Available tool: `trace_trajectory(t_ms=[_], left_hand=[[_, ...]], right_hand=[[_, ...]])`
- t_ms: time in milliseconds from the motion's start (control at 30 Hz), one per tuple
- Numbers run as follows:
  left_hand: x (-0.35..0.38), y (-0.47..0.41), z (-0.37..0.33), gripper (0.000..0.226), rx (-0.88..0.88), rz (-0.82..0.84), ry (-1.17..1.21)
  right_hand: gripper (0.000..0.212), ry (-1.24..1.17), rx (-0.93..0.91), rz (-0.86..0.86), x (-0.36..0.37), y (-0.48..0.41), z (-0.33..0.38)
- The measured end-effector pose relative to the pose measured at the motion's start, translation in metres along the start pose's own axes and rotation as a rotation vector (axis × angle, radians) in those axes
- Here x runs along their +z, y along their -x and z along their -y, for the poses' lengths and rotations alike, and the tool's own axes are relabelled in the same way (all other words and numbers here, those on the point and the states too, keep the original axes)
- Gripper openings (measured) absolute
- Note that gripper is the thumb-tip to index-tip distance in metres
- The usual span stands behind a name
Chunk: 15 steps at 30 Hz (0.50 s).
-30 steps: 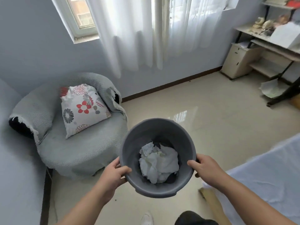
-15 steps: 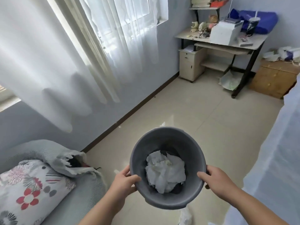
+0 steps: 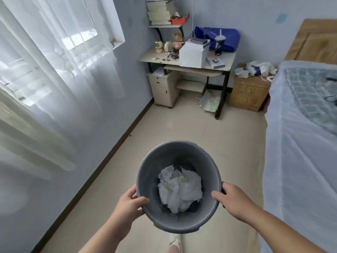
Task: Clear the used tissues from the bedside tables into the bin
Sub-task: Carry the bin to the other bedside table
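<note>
I carry a round grey bin (image 3: 175, 152) in front of me at waist height. My left hand (image 3: 129, 203) grips its left rim with the thumb inside, and my right hand (image 3: 231, 199) grips the right rim the same way. Crumpled white tissues (image 3: 179, 189) lie in the bottom of the bin. Far ahead on the right stands a wooden bedside table (image 3: 249, 94) beside the bed, with crumpled white tissues (image 3: 255, 69) and other small things heaped on top.
A bed (image 3: 302, 125) with a pale cover runs along the right. A desk (image 3: 187, 61) with a white box, a cup and clutter stands against the far wall, a small drawer unit (image 3: 164, 86) under it. Sheer curtains (image 3: 54, 70) hang on the left. Bare tiled floor (image 3: 200, 128) lies between.
My view has swung right: the grey armchair and cushion have left the frame, and the desk, bedside table and bed have come into view. Both hands keep the bin.
</note>
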<state>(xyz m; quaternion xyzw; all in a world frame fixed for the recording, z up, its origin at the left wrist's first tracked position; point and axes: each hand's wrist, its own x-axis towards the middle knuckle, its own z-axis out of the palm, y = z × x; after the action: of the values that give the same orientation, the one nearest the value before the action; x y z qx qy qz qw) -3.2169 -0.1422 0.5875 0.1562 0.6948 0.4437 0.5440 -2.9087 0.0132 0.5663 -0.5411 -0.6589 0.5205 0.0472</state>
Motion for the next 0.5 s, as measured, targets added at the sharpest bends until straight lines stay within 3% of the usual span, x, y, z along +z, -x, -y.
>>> trace_trajectory(t_ms=[233,500], left_hand=[[0.049,-0.156,-0.13,0.047,0.021,0.254,-0.198],[0.173,-0.283,-0.228,0.036,0.036,0.457,-0.333]], right_hand=[[0.028,-0.12,0.125,-0.208,-0.076,-0.08,0.031],[0.034,-0.195,0.255,-0.437,-0.172,-0.142,0.013]])
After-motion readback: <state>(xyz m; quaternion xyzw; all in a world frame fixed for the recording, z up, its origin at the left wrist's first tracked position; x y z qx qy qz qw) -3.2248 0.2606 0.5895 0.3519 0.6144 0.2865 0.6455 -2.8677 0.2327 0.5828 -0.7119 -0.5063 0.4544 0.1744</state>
